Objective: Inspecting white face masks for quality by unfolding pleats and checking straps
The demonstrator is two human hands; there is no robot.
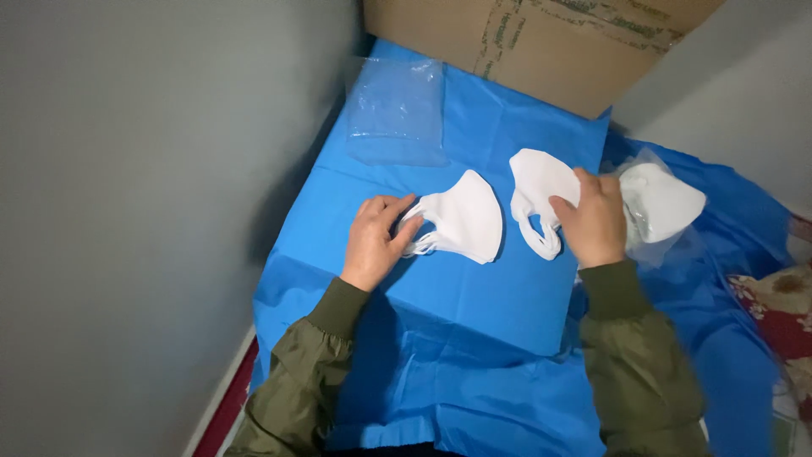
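Note:
Two white folded face masks lie on a blue sheet point(474, 305). My left hand point(374, 239) rests at the left mask point(463, 217), fingers on its ear loops. My right hand point(592, 222) pinches the edge of the right mask point(534, 184), whose loops hang below it. Just right of that hand lies a clear plastic bag holding more white masks point(664, 203). Both sleeves are olive green.
A stack of clear plastic bags point(397, 110) lies at the far left of the sheet. A brown cardboard box point(541, 38) stands at the back. Grey walls close in on the left and far right. Red patterned fabric point(782, 313) shows at the right edge.

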